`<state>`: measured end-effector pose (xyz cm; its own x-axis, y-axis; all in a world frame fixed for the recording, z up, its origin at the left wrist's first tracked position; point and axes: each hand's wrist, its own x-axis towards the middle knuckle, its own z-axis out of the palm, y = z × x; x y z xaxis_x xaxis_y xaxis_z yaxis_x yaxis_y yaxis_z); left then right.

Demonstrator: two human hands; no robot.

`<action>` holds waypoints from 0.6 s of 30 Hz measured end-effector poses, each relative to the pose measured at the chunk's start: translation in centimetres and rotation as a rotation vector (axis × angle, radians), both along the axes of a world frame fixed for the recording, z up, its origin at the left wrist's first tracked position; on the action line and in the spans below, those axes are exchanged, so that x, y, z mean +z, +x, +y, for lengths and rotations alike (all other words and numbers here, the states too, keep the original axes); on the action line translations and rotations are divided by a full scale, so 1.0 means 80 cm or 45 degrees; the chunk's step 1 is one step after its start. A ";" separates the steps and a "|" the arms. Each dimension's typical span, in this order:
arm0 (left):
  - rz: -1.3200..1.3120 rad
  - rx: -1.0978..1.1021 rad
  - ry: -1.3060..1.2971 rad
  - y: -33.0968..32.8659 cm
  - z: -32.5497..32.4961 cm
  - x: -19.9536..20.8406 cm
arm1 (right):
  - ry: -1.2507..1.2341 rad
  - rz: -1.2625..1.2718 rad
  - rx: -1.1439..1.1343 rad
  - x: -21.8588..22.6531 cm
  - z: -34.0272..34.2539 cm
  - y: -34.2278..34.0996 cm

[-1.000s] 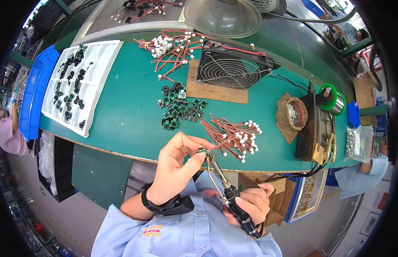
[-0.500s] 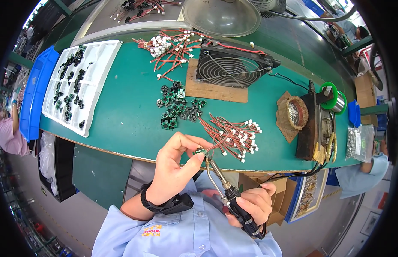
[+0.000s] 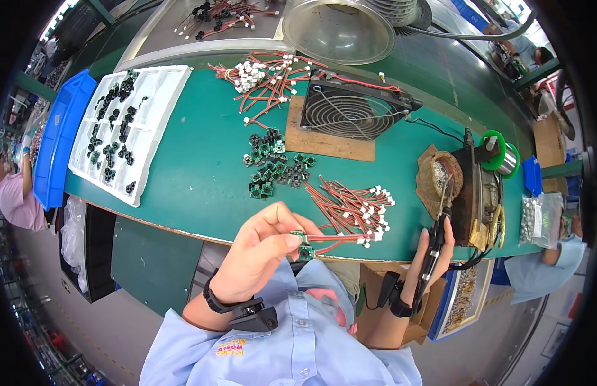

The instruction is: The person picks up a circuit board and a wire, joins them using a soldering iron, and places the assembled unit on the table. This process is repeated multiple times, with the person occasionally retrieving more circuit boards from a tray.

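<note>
Pinched between the thumb and fingers of my left hand (image 3: 263, 251) is a small green circuit board (image 3: 297, 237) with red wires running right to white connectors. A second small board (image 3: 305, 253) with a wire hangs just below it. My right hand (image 3: 434, 251) is wrapped round a black soldering iron (image 3: 431, 257), pointing away from me. The iron's tip reaches into a round, crusted dish (image 3: 454, 172) beside the dark soldering stand. Right of my left hand lies a heap of red wires with white connectors (image 3: 353, 209).
Loose small boards (image 3: 266, 168) lie mid-table. Behind them are more wires (image 3: 253, 74) and a black fan (image 3: 353, 109) on a wooden board. A white tray (image 3: 158, 109) with boards and a blue bin (image 3: 60, 141) stand left. A green solder spool (image 3: 501, 154) is at right.
My right hand has carried the soldering iron right, away from the held board to the round dish. In my left hand, the boards and red wires now show more fully.
</note>
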<state>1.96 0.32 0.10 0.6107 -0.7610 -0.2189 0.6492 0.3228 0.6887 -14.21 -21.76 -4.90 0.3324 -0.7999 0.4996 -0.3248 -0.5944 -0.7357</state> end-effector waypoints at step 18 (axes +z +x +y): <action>-0.353 0.339 0.209 0.022 0.022 0.014 | 0.162 -0.124 0.257 0.011 0.047 0.006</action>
<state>3.74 2.05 1.23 0.8343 -0.5373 -0.1238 0.3407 0.3258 0.8819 -13.70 -17.97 -4.03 0.4469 -0.7806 0.4370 -0.1325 -0.5409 -0.8306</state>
